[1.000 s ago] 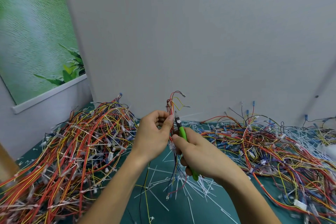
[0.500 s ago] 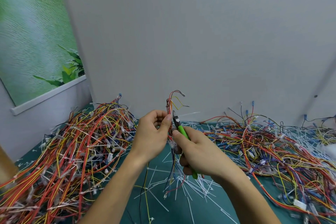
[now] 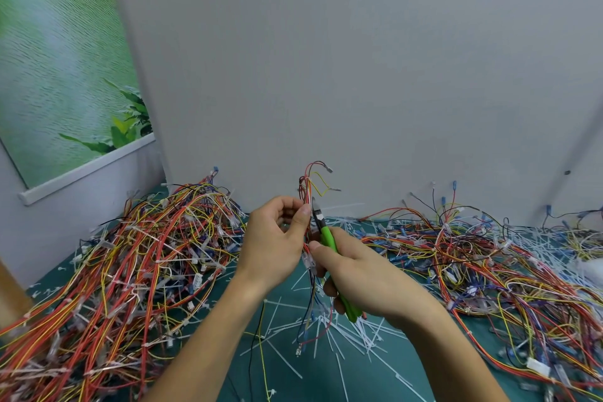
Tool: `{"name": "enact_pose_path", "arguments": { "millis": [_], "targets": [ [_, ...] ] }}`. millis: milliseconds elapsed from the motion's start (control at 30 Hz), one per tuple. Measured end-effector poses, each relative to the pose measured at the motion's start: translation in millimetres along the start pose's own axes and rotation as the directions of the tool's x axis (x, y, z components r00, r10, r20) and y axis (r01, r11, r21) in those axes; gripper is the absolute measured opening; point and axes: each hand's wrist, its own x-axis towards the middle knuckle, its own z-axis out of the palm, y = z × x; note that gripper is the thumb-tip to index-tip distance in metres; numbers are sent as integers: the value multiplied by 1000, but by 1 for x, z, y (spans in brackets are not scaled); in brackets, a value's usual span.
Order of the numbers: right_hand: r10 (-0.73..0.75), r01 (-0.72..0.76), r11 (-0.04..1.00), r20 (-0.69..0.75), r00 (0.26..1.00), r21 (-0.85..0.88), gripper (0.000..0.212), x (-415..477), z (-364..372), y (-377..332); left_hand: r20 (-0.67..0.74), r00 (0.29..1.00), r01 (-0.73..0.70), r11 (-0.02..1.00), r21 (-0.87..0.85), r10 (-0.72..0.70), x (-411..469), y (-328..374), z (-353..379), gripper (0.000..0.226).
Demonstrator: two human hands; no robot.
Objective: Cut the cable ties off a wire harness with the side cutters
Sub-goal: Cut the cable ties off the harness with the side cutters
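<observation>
Many cut tie offcuts [image 3: 342,336] litter green mat [image 3: 375,382] below my hands; I judge the job well underway. My right hand [image 3: 368,274] wrapped round green side cutters [image 3: 324,233], nose up and slightly left, beside harness. My left hand [image 3: 274,245] pinches wire harness [image 3: 305,192], held above mat, long axis near vertical, loose ends up. Left pile [image 3: 130,254] still carries white ties; much remains.
</observation>
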Motion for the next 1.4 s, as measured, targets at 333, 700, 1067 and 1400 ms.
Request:
{"name": "enact_pose_path", "arguments": {
  "millis": [333,700,1067,1400],
  "targets": [
    [-30,27,999,-90,995,-35,29,1,5,-1,0,1000,3,1000,1,-3,0,3,0,11],
    [0,1,992,-6,1000,125,27,3,3,3,14,1000,8,1000,-15,-8,0,5,-2,12],
    [-17,18,993,-9,1000,114,25,2,2,2,49,998,-33,999,25,32,2,0,-4,12],
    [-20,25,994,-49,999,108,20,4,4,5,23,999,-30,999,-22,30,4,-3,-2,16]
  ]
}}
